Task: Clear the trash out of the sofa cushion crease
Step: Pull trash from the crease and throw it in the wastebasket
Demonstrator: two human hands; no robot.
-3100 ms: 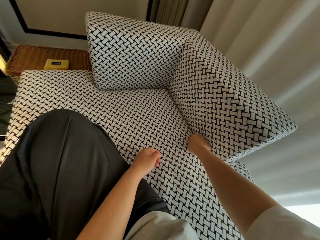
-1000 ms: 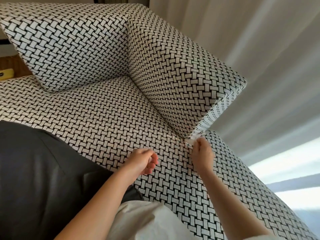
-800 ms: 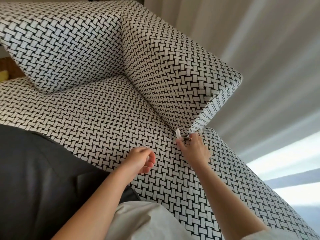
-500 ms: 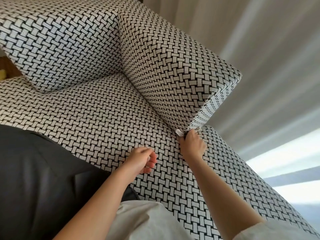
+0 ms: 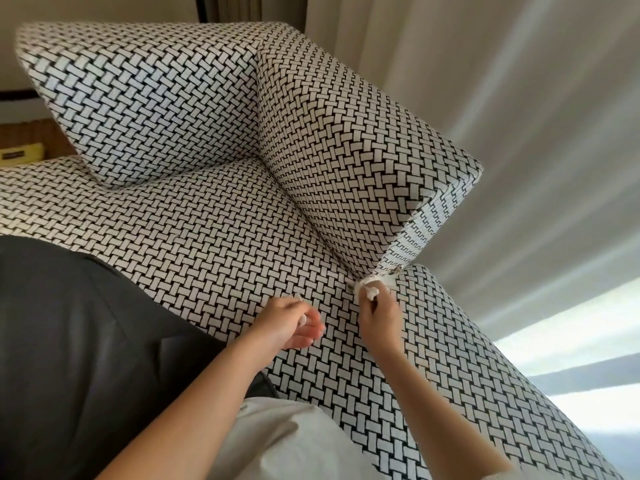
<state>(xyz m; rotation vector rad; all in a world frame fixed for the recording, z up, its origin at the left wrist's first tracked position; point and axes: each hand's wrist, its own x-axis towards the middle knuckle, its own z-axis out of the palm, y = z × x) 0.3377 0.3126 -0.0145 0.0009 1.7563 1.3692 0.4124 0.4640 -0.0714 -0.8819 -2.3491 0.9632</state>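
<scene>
**At the crease's [image 5: 311,223] near end: crumpled white paper [image 5: 372,292] pinched in the right hand [image 5: 381,320]**

Across most of the view lies a sofa in black-and-white basket-weave fabric; its seat cushion [image 5: 214,237] runs from the far left edge to the near right corner; a back cushion [image 5: 149,98] stands along the far edge, and a side cushion [image 5: 346,161] stands along the right edge, the two meeting at the far corner; pale curtain [image 5: 519,133] hangs beyond the right edge. Dark trousers [image 5: 69,341] cover the seat's near left part; a yellow box [image 5: 20,154] shows just past the far left edge. The crease runs between side cushion and seat; at its near end, by the side cushion's front corner, the right hand's fingertips are closed on the paper, part of which is tucked in the crease. The left hand [image 5: 289,323] hovers just beside, over the seat, fingers loosely curled; whether it holds anything I cannot tell.
</scene>
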